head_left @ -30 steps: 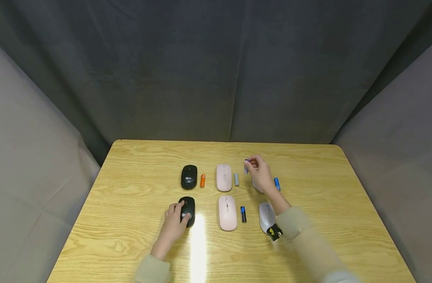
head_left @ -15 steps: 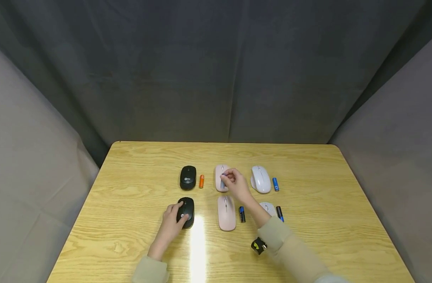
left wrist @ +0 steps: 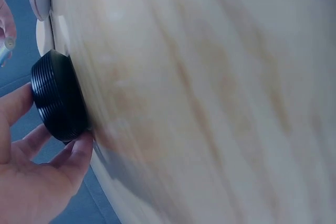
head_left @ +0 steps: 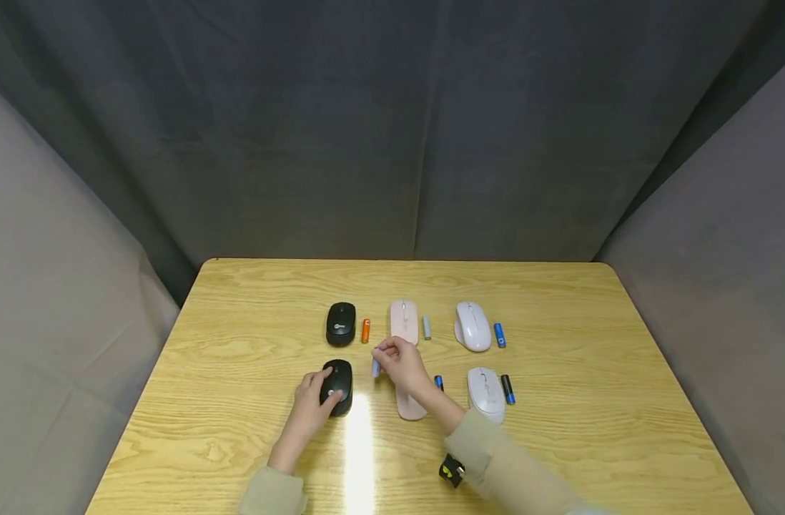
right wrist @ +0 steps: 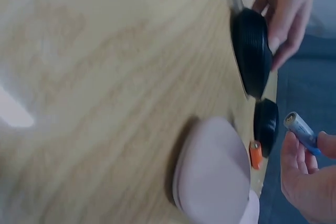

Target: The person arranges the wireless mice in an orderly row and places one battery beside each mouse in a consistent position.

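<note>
My left hand (head_left: 312,400) holds the nearer black mouse (head_left: 339,383) by its sides, thumb on one side and fingers on the other; the mouse sits on the table (left wrist: 173,145). Between thumb and fingers my right hand (head_left: 403,365) pinches a pale blue battery (head_left: 376,365), held above the table just right of that mouse. In the right wrist view the battery (right wrist: 300,129) shows its flat end, tilted. Beneath my right hand and wrist lies the nearer pink mouse (head_left: 410,408), partly covered. An orange battery (head_left: 365,330) lies beside the farther black mouse (head_left: 341,323).
The farther pink mouse (head_left: 403,320) has a grey battery (head_left: 427,327) on its right. Two white mice, one far (head_left: 473,326) and one near (head_left: 486,395), each have a battery beside them. A black-blue battery (head_left: 439,383) is partly behind my right forearm. Dark curtain (head_left: 392,143) hangs behind.
My right hand has carried the pale blue battery leftward and nearer, from above the far white mouse past the pink mice. The left hand has stayed on the black mouse.
</note>
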Motion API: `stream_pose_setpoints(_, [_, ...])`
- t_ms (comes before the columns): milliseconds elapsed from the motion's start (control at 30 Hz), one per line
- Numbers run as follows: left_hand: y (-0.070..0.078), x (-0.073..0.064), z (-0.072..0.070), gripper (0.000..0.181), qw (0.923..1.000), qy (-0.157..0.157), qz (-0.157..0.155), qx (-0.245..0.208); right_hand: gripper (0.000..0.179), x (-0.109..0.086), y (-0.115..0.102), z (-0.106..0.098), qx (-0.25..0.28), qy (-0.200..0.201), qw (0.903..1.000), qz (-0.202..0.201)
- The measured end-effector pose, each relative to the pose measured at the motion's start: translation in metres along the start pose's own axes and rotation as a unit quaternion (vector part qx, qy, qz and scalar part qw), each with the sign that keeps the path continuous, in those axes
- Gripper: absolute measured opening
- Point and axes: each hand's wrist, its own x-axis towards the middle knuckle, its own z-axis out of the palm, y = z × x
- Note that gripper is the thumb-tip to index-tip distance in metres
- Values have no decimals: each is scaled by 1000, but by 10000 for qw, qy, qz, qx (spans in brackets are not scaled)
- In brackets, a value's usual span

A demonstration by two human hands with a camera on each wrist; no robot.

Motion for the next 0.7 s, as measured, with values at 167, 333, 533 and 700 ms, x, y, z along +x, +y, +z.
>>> stream_pose_setpoints(167, [-1,1,1,50,10000,-8,3,23,19,-5,2,12,-239,-155,9996,25])
stream_pose_setpoints(333, [-2,1,1,51,10000,1,-43,-9,18,-9,3,22,-539,-232,9982,103])
stream_pose_setpoints(533, [-2,1,1,51,10000,17,-7,-36,14,-13,6,30,-986,-219,9949,74])
stream_pose_setpoints(700, [-2,1,1,50,10000,5,15,-65,15,-15,10,34,-1373,-135,9904,-82])
